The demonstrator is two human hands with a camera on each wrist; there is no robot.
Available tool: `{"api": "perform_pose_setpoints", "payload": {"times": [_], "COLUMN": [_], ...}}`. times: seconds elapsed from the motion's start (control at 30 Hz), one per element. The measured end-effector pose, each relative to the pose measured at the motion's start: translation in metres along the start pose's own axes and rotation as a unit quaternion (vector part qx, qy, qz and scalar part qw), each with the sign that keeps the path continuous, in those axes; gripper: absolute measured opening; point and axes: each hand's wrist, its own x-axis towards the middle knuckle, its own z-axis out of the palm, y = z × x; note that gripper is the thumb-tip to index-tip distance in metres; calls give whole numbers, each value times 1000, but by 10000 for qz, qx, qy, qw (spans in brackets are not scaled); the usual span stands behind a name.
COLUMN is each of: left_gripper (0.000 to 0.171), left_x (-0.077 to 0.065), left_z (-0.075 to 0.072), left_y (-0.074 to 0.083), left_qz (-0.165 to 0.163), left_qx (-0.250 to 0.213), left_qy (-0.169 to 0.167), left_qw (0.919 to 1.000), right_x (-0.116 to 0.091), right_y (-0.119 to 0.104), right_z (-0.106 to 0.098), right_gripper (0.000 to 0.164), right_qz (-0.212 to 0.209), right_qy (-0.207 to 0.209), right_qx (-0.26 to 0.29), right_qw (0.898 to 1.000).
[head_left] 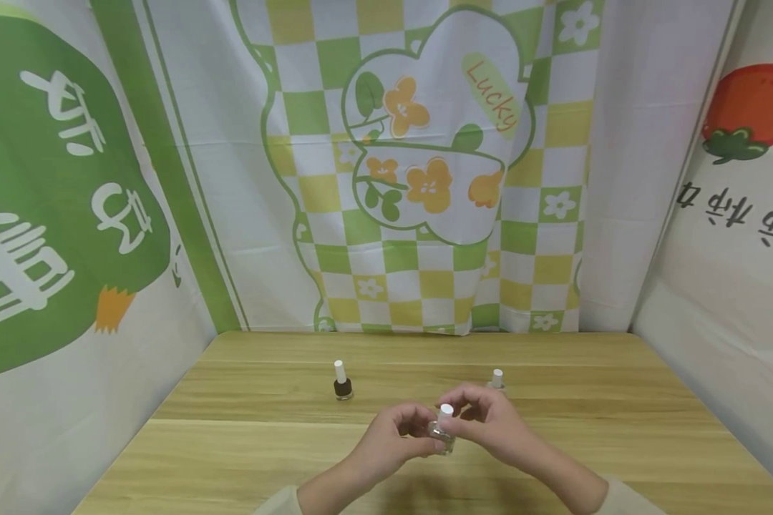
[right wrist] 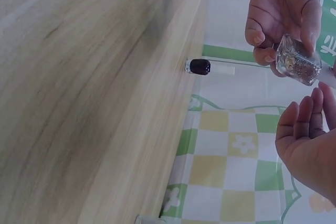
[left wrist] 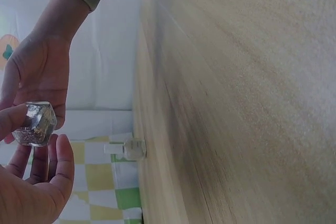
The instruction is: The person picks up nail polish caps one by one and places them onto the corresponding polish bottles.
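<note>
Between my hands, above the table, is a clear nail polish bottle (head_left: 445,438) with a white cap (head_left: 446,410) and glittery contents. My left hand (head_left: 386,438) holds its glass body between thumb and fingers. At the cap, my right hand (head_left: 497,423) pinches with thumb and fingers. The right wrist view shows the bottle (right wrist: 298,64) tilted, its cap partly cut off by the frame edge. From the left wrist, the faceted glass base (left wrist: 39,124) faces the camera.
A dark nail polish bottle (head_left: 343,388) with a white cap stands on the wooden table (head_left: 264,415), left of my hands. Behind my right hand stands another white-capped bottle (head_left: 497,378), partly hidden. Patterned cloth (head_left: 399,265) hangs at the table's back edge.
</note>
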Motion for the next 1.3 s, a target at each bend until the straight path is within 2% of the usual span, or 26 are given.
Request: {"api": "perform_pose_setpoints", "payload": {"times": [0.17,0.5,0.87,1.3], "left_gripper": [22,21,21,22], "left_x": [0,1,2,5], "left_z": [0,1,2,3], "left_y": [0,0,-1,1], "left_qz": [-43,47,138,193], "left_qx": [-43,-29,-4,424], "left_qy": [41,119,199,451], "left_qw": [10000,9999,9997,9979], "right_x": [-1,0,0,1], "right_y": [-1,0,-3,-4], "right_z": [0,4,8,9], "right_gripper": [15,7,10,12], "right_qz": [-188,-41,180,240], "right_qy": [-95,221,491,718], "right_qx": [68,18,-207,-220], "right_qw": [9998,9997,9984,9969]}}
